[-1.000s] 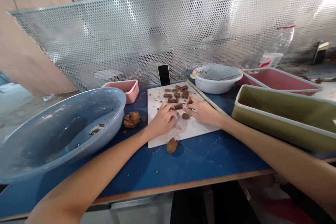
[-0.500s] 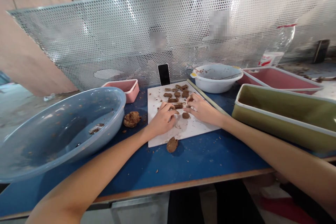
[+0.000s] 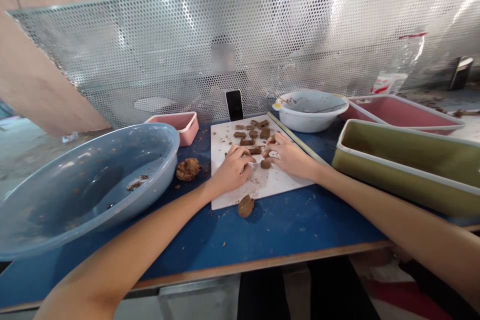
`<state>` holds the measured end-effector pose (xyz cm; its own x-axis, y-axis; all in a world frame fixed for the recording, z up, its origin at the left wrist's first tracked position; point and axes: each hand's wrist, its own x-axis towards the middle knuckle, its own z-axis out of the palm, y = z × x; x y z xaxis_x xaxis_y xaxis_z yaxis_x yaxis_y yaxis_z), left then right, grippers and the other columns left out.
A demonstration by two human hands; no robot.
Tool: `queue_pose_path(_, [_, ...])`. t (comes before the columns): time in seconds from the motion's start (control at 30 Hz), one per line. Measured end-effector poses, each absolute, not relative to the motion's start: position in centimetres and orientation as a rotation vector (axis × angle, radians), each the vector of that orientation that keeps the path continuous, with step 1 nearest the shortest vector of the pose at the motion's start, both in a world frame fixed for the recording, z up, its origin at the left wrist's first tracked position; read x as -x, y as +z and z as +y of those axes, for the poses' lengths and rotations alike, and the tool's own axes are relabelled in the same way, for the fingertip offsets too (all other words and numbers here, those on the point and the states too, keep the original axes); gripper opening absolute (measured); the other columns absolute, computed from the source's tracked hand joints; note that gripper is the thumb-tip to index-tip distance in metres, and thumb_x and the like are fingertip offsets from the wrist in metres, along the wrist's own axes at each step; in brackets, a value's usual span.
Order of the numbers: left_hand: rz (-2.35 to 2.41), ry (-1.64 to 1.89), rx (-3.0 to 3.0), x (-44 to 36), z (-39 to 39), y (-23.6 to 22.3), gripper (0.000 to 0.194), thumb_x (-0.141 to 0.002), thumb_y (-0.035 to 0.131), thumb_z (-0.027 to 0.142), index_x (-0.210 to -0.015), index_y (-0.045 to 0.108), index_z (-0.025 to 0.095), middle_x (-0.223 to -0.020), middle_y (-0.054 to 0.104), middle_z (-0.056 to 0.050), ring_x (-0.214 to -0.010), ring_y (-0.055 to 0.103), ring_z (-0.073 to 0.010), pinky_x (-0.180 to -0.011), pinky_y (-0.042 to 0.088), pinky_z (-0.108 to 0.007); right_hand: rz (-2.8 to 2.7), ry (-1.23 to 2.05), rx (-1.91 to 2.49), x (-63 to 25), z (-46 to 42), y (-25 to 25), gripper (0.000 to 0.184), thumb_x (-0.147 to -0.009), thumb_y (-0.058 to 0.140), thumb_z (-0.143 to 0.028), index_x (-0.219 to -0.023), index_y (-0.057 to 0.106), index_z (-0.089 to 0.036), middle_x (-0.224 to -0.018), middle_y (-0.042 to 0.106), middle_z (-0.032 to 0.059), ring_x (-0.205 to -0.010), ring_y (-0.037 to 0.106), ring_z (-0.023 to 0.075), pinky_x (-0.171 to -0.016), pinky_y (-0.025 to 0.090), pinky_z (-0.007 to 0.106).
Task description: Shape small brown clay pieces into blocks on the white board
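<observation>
My left hand rests on a white board, fingers curled, fingertips pressed on the left end of a small brown bar. My right hand lies opposite it, fingers bent, pinching the bar's right end. A round brown lump sits just under the right hand's thumb. Several more brown bars lie in rows at the far part of the board. Another brown lump sits at the board's near edge, and a bigger crumbly one lies on the blue table to the left.
A large pale-blue basin fills the left. A pink tub, a phone leaning on the perforated metal screen, a white bowl, a long ruler, an olive tray and a pink tray stand around.
Both hands stay at the same spot on the board. The right hand's fingers have closed in slightly toward the left hand around the small bar.
</observation>
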<state>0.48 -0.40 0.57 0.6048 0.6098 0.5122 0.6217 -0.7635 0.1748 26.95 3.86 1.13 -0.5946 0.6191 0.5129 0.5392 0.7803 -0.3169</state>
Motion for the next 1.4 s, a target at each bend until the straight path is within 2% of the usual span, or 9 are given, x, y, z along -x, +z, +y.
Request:
queue_pose_path(0.07, [-1.069, -0.891, 2.796, -0.44, -0.35, 0.5, 0.026, -0.102, 0.055, 0.009, -0.114, 0.076, 0.018, -0.118, 0.063, -0.011, -0.118, 0.052, -0.0302, -0.11, 0.05, -0.052, -2.351, 0.172, 0.849, -26.96, 3.78, 1.21, 0.012, -0.103, 0.069, -0.026, -0.1, 0.08, -0.023, -0.12, 0.063, 0.013, -0.131, 0.061, 0.0339, -0.122, 0.049, 0.061])
queue_pose_path(0.2, [-1.069, -0.902, 2.79, -0.43, -0.27, 0.38, 0.024, -0.102, 0.057, 0.011, -0.114, 0.077, 0.019, -0.119, 0.063, -0.011, -0.117, 0.052, -0.0303, -0.11, 0.051, -0.053, -2.366, 0.186, 0.828, -26.83, 3.59, 1.42, 0.029, -0.108, 0.062, -0.035, -0.089, 0.079, -0.022, -0.115, 0.064, 0.0131, -0.12, 0.064, 0.0333, -0.117, 0.052, 0.06])
queue_pose_path(0.37, [-1.051, -0.901, 2.791, -0.51, -0.38, 0.5, 0.027, -0.102, 0.054, 0.009, -0.114, 0.076, 0.018, -0.117, 0.064, -0.012, -0.116, 0.052, -0.0304, -0.108, 0.051, -0.053, -2.348, 0.178, 0.844, -26.7, 3.68, 1.32, 0.011, -0.102, 0.069, -0.029, -0.1, 0.08, -0.025, -0.12, 0.064, 0.0116, -0.126, 0.062, 0.0332, -0.12, 0.049, 0.059])
queue_pose_path(0.5, [-1.052, -0.896, 2.79, -0.49, -0.39, 0.56, 0.027, -0.102, 0.054, 0.01, -0.114, 0.077, 0.019, -0.118, 0.063, -0.012, -0.117, 0.052, -0.0306, -0.11, 0.05, -0.053, -2.381, 0.166, 0.864, -26.71, 3.64, 1.33, 0.023, -0.108, 0.064, -0.035, -0.093, 0.078, -0.024, -0.116, 0.064, 0.0113, -0.122, 0.063, 0.0328, -0.119, 0.048, 0.061])
queue_pose_path(0.63, [-1.043, -0.891, 2.787, -0.49, -0.3, 0.44, 0.027, -0.102, 0.054, 0.009, -0.114, 0.076, 0.018, -0.118, 0.063, -0.012, -0.116, 0.053, -0.0306, -0.109, 0.05, -0.052, -2.352, 0.153, 0.863, -26.67, 3.52, 1.34, 0.012, -0.104, 0.069, -0.03, -0.1, 0.078, -0.024, -0.119, 0.063, 0.0115, -0.126, 0.06, 0.034, -0.119, 0.046, 0.061])
queue_pose_path(0.77, [-1.051, -0.899, 2.789, -0.49, -0.26, 0.37, 0.027, -0.103, 0.053, 0.011, -0.115, 0.077, 0.018, -0.118, 0.064, -0.012, -0.117, 0.053, -0.0306, -0.109, 0.051, -0.052, -2.378, 0.164, 0.866, -26.66, 3.35, 1.51, 0.02, -0.106, 0.067, -0.035, -0.093, 0.078, -0.024, -0.114, 0.065, 0.0103, -0.12, 0.063, 0.0328, -0.115, 0.048, 0.059])
queue_pose_path(1.13, [-1.025, -0.895, 2.786, -0.24, -0.13, 0.16, 0.027, -0.102, 0.055, 0.009, -0.116, 0.076, 0.019, -0.118, 0.063, -0.011, -0.116, 0.052, -0.0301, -0.108, 0.05, -0.051, -2.378, 0.15, 0.876, -26.56, 2.95, 2.04, 0.019, -0.107, 0.066, -0.035, -0.098, 0.08, -0.026, -0.119, 0.065, 0.0109, -0.125, 0.06, 0.0342, -0.114, 0.045, 0.06])
queue_pose_path(1.27, [-1.047, -0.899, 2.789, -0.25, -0.07, -0.01, 0.029, -0.102, 0.056, 0.009, -0.118, 0.076, 0.02, -0.12, 0.063, -0.011, -0.118, 0.053, -0.0302, -0.11, 0.05, -0.051, -2.411, 0.155, 0.853, -26.63, 2.98, 1.95, 0.026, -0.108, 0.065, -0.038, -0.09, 0.079, -0.025, -0.116, 0.067, 0.0101, -0.12, 0.061, 0.0335, -0.109, 0.047, 0.059])
queue_pose_path(1.4, [-1.048, -0.906, 2.799, -0.39, -0.14, 0.1, 0.029, -0.102, 0.054, 0.009, -0.117, 0.076, 0.019, -0.119, 0.063, -0.011, -0.118, 0.053, -0.0301, -0.109, 0.05, -0.051, -2.403, 0.142, 0.854, -26.68, 2.98, 1.85, 0.017, -0.106, 0.066, -0.031, -0.098, 0.08, -0.026, -0.12, 0.067, 0.0104, -0.123, 0.06, 0.0334, -0.107, 0.046, 0.056])
